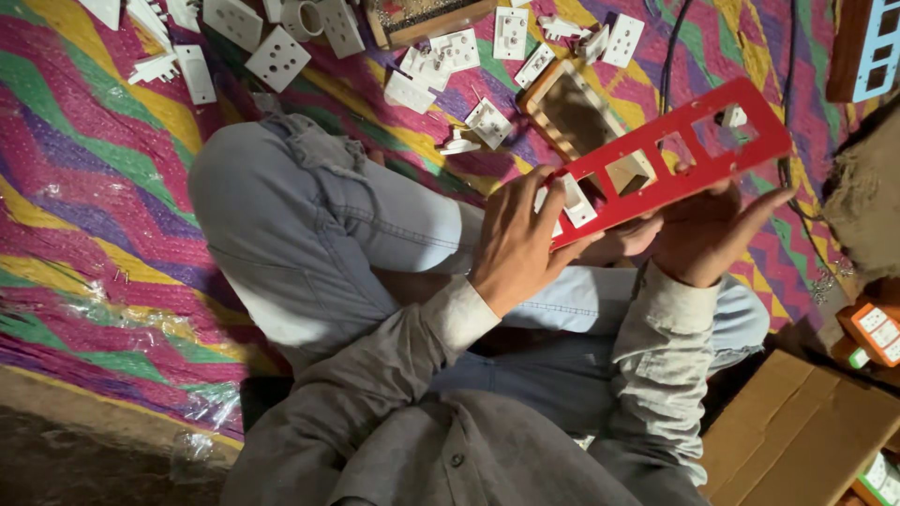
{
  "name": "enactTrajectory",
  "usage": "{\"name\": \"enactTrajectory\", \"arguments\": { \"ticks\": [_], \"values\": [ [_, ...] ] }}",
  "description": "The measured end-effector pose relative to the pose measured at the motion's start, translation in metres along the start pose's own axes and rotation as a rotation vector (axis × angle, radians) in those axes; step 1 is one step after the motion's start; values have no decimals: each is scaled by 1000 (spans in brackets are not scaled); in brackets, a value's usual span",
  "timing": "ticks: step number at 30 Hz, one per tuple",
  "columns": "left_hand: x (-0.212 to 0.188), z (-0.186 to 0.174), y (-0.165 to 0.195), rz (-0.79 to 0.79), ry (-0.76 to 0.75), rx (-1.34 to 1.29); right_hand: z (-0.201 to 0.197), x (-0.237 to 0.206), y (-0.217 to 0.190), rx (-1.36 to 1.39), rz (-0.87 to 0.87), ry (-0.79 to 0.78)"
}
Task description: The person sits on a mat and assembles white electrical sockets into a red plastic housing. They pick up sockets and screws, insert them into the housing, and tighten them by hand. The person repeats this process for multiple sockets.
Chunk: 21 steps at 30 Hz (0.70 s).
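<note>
I hold a long red plastic panel [698, 155] with several rectangular cut-outs above my lap. My left hand [516, 239] grips its near left end, fingers pressing a white switch piece [574, 204] set in a cut-out. My right hand [703, 230] supports the panel from underneath, fingers spread behind it. Another small white piece [734, 116] shows through a far cut-out.
I sit cross-legged on a colourful zigzag mat [103, 169]. Several white sockets and switches [278, 58] lie scattered ahead, beside a wooden box frame [567, 111]. A black cable [667, 56] runs at the back. Cardboard [797, 431] and small orange boxes [877, 330] sit at right.
</note>
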State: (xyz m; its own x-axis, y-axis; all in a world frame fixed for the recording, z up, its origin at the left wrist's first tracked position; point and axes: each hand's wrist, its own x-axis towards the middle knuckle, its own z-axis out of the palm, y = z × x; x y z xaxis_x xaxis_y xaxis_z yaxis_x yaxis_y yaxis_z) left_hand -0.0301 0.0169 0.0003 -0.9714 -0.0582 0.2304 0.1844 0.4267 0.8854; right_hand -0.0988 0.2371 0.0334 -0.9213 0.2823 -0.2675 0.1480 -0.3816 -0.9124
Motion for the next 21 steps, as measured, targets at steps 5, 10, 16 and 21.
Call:
{"name": "enactTrajectory", "arguments": {
  "ticks": [5, 10, 16, 21],
  "values": [
    [1, -7, 6, -18, 59, -276, 8, 18, 29, -381, -105, -373],
    [3, -16, 11, 108, 80, -313, 33, 53, 70, -791, -207, -577],
    [8, -29, 10, 181, 69, -344, 121, 107, 115, -1310, -881, -722],
    [20, -42, -1, 160, 120, -359, 166, 141, 157, -1540, -1018, -542]
  ]
}}
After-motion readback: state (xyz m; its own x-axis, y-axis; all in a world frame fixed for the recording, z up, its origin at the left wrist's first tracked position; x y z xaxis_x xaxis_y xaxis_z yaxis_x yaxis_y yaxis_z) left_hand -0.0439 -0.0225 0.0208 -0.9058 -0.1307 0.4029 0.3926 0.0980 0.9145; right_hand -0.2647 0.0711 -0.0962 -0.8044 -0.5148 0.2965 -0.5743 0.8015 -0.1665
